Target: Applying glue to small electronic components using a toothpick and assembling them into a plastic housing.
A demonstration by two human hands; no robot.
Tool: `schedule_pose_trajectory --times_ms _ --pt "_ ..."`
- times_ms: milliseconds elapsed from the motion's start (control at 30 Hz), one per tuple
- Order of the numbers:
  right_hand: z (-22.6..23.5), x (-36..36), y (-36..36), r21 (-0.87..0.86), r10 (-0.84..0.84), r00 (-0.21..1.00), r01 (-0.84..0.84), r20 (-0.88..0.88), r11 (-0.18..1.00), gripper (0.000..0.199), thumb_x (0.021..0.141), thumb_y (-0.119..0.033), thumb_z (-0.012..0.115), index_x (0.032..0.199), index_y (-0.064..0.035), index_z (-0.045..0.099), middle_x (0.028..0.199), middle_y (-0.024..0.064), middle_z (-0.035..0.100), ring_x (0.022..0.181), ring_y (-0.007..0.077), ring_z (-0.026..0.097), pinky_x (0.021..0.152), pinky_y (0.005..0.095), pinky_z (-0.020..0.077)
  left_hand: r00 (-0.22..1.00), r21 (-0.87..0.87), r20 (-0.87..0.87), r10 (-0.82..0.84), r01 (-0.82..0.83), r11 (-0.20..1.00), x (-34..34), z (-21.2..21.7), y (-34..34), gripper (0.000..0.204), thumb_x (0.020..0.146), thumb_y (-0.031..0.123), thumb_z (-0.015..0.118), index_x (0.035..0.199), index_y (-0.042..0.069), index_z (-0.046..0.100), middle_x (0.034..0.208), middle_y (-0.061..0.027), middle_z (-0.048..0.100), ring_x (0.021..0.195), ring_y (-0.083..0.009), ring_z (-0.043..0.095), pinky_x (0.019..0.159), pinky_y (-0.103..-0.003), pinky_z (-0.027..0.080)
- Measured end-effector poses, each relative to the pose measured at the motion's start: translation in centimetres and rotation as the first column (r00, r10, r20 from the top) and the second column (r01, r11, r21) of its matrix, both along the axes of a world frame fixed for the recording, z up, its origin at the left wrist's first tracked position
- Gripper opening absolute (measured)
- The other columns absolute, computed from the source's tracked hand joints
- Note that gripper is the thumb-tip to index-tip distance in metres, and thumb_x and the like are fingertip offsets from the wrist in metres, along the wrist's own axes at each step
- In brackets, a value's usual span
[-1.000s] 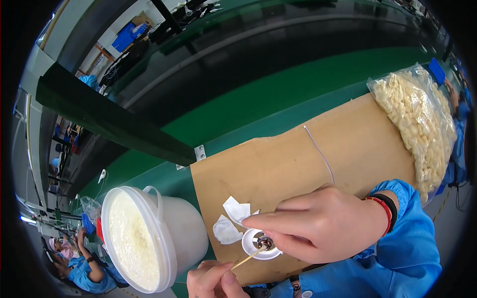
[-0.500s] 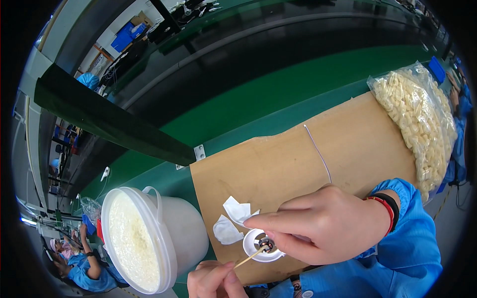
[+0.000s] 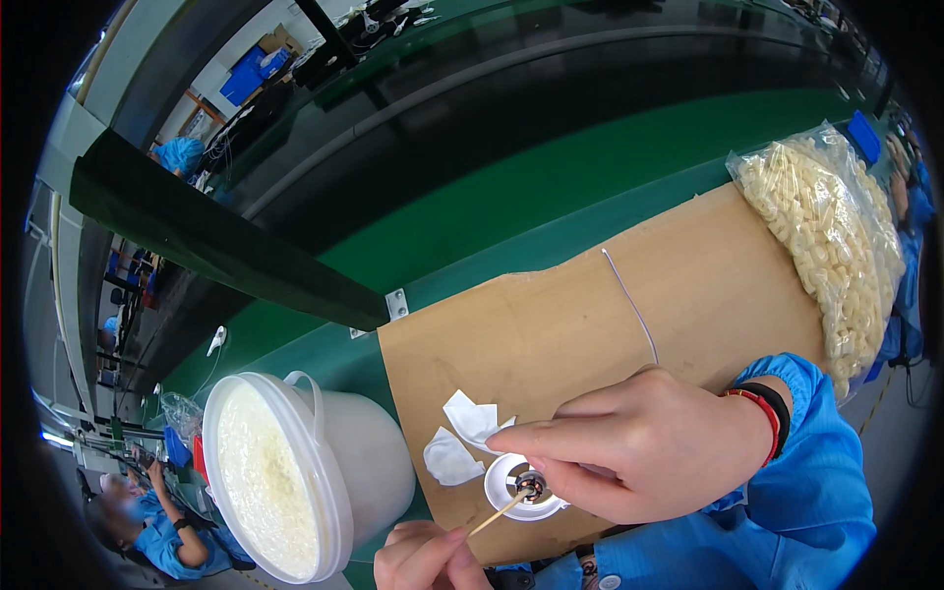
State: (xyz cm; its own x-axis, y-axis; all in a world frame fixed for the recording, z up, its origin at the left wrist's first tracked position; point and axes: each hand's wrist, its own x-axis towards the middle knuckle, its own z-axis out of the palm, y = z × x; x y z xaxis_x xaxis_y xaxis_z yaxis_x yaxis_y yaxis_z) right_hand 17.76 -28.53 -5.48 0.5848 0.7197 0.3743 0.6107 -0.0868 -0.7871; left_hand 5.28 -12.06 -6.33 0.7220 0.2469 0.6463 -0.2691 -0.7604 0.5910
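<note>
Nothing's really moved: your right hand (image 3: 644, 452) still pinches a small metal part (image 3: 531, 484), half hidden; left hand (image 3: 428, 559), cut off, fingers clamping a wooden stick (image 3: 497, 513) over the cardboard-covered green counter (image 3: 551, 197).

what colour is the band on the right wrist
Red, with a black band beside it, seen in the head view.

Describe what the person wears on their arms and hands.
Both hands are bare, with no gloves. The right hand comes out of a bright blue sleeve with a gathered cuff, and two bands sit at the wrist, one red and one black. Only the fingers of the left hand show at the lower edge, and its sleeve is out of view.
</note>
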Motion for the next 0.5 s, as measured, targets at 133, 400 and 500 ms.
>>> schedule_pose_trajectory --times_ms 133,400,500 --pt "0.0 0.0 0.0 -0.011 0.000 1.000 0.000 0.003 1.000 0.005 0.085 -0.005 0.056 0.088 -0.0017 0.054 0.060 0.0133 0.055 0.051 0.0322 0.058 0.046 0.0395 0.0466 1.000 0.004 -0.006 -0.026 0.026 1.000 0.1 0.1 0.1 0.010 0.081 -0.006 0.061 0.090 -0.006 0.064 0.077 -0.0156 0.060 0.067 -0.0242 0.057 0.064 -0.033 0.047" --pt "0.2 -0.1 0.0 -0.027 -0.003 1.000 0.002 -0.022 1.000 0.010 0.085 -0.006 0.055 0.094 -0.0017 0.056 0.064 0.0150 0.058 0.054 0.0339 0.060 0.051 0.0407 0.0492 0.989 -0.133 0.151 -0.002 0.022 0.991 -0.3 -1.2 0.4 0.009 0.086 -0.001 0.058 0.092 -0.007 0.062 0.080 -0.0132 0.058 0.066 -0.0207 0.052 0.064 -0.031 0.044" --pt "0.2 0.1 0.1 -0.037 -0.004 0.998 0.001 -0.068 0.999 0.016 0.085 -0.006 0.054 0.099 -0.0012 0.060 0.072 0.0168 0.063 0.059 0.0363 0.062 0.055 0.0412 0.0510 0.987 -0.128 0.159 0.022 -0.002 0.992 -0.3 -1.1 0.5 0.009 0.085 -0.001 0.059 0.091 -0.007 0.062 0.079 -0.0129 0.058 0.066 -0.0201 0.052 0.064 -0.030 0.044"
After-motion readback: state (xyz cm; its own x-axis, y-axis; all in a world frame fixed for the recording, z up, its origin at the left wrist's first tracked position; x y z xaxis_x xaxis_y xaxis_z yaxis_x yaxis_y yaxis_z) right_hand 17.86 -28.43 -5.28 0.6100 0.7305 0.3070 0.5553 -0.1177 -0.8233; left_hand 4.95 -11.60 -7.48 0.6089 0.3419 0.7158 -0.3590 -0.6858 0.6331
